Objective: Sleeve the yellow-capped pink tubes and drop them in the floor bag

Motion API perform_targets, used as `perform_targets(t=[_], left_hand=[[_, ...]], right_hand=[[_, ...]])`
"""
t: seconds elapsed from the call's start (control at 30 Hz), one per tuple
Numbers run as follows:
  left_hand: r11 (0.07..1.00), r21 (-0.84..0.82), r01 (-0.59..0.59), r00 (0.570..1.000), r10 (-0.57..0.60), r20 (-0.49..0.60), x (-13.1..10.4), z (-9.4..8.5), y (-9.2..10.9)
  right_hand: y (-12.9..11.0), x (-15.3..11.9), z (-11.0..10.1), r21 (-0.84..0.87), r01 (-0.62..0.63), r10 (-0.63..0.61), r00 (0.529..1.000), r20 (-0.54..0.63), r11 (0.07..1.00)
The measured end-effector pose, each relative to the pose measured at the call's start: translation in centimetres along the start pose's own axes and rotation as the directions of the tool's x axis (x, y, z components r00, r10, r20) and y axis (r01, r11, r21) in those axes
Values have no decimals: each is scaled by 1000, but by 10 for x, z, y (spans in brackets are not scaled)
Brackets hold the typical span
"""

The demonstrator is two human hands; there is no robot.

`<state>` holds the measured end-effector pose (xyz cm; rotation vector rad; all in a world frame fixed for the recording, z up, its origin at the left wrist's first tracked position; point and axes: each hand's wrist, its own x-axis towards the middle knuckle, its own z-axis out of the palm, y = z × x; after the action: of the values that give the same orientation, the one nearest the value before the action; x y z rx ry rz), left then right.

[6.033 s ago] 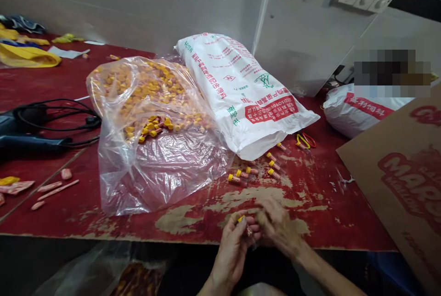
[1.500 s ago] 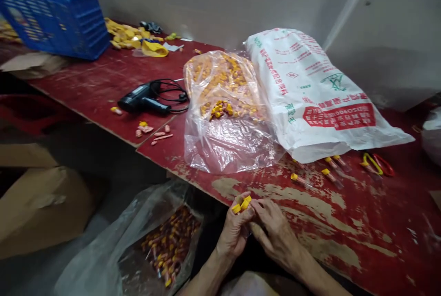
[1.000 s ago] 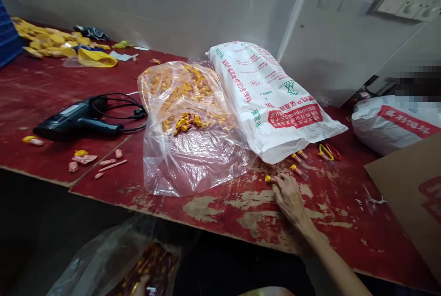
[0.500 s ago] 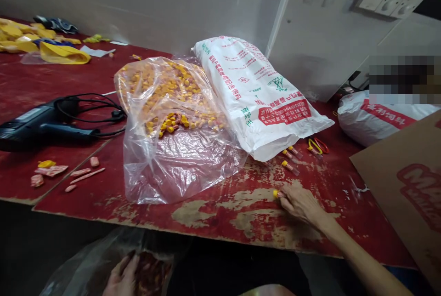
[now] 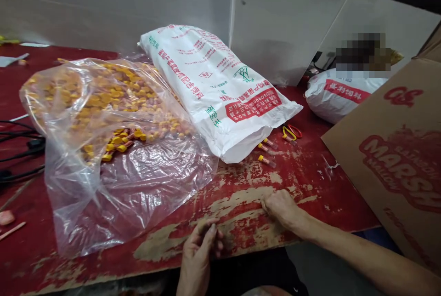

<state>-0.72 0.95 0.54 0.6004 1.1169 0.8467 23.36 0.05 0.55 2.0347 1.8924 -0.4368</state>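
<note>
My left hand (image 5: 202, 247) is over the front edge of the red table, its fingers curled in and the thumb against them. Whatever it may hold is too small to make out. Farther right, my right hand (image 5: 281, 207) rests on the worn tabletop, closed like a fist; its fingertips are hidden. Beyond it lie several small clear tubes (image 5: 266, 161) with yellow caps and pinkish contents. To the left a large clear plastic bag (image 5: 138, 208) spreads over the table, filled at its back with yellow-capped pieces (image 5: 127, 88). Some of these pieces show at its opening.
A white printed sack (image 5: 220, 89) leans across the back, beside the clear bag. On the right stands a cardboard box (image 5: 386, 121), with another white sack (image 5: 344, 98) behind it. Black cable (image 5: 24, 149) lies at the left edge. Yellow and red scissors-like handles (image 5: 291, 132) lie near the tubes.
My left hand has come up from the bag of reddish pieces below the table to the table edge. The yellow cap at my right fingertips no longer shows. The view has turned right.
</note>
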Motion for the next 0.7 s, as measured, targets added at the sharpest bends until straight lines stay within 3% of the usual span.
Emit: perform_targets(t=[0.13, 0.23, 0.3, 0.37, 0.43, 0.47, 0.53, 0.63, 0.7], left_hand=[[977, -146, 157, 985, -143, 97, 0, 27, -10], [924, -250, 289, 954, -257, 152, -3, 40, -17], [896, -319, 310, 946, -255, 203, -4, 44, -21], [880, -395, 264, 958, -193, 211, -4, 43, -23], [870, -443, 215, 974, -157, 164, -2, 39, -22], [867, -453, 208, 977, -165, 134, -1, 36, -22], [867, -450, 217, 976, -191, 102, -1, 32, -21], [878, -428, 214, 976, -180, 119, -3, 28, -21], [887, -416, 203, 978, -163, 130, -6, 28, -22]], right_hand=[[2, -12, -2, 26, -2, 4, 998, -66, 1000], [-17, -24, 9, 218, 110, -46, 959, -278, 970], [-37, -30, 18, 335, 308, -122, 871, -476, 890], [-54, -31, 22, 347, 497, -194, 751, -631, 796], [-59, -21, 16, 312, 538, -170, 668, -724, 783], [-56, -10, 11, 301, 488, -115, 653, -749, 819], [-45, 19, -2, 286, 272, 41, 656, -754, 919], [-30, 67, -18, 204, -26, 160, 715, -681, 979], [-30, 89, -22, 137, -60, 135, 762, -634, 989]])
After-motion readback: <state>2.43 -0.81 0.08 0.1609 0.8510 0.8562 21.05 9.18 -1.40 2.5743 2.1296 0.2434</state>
